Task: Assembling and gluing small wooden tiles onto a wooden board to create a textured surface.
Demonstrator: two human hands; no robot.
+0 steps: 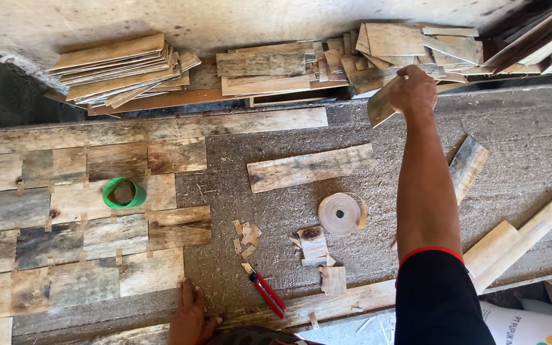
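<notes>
My right hand (412, 89) reaches to the far side of the workbench and grips a small thin wooden piece (380, 105), held just in front of the stacked veneer sheets (378, 48). My left hand (190, 314) rests flat, fingers spread, on the near edge of the bench, beside a panel of joined veneer pieces (65, 223). A red-handled cutter (265, 291) lies just right of my left hand. A roll of brown tape (339, 214) sits in the middle, and a long wooden strip (311, 167) lies beyond it.
A green tape roll (123, 193) sits on the joined panel. More veneer stacks (119, 67) line the far edge. Small offcuts (314, 246) and scraps (245, 235) lie near the cutter. Loose boards (467, 165) and slats (531, 233) lie at the right. A white sack (528, 326) is below right.
</notes>
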